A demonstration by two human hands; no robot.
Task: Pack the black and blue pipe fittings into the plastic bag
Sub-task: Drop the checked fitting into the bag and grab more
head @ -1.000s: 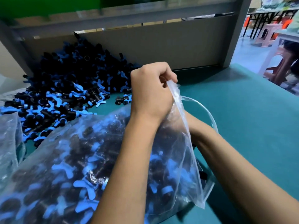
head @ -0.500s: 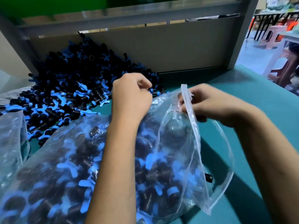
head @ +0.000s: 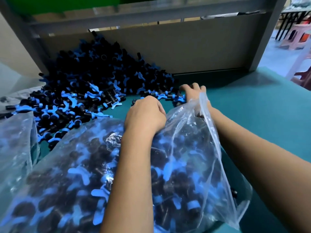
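Left hand [head: 145,113] curled, pinching the plastic bag [head: 193,132] rim. Right hand [head: 193,91] fingers spread on loose pipe fittings [head: 94,84]; palm hidden behind bag film, grasp unclear.

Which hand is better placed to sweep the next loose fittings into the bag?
The right hand. Its fingers already rest on the loose black and blue pipe fittings beside the mouth of the clear plastic bag. The left hand is curled on the bag's edge, holding it open.

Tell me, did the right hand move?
Yes. The right hand let go of the bag and reached forward to the fittings by the back board.
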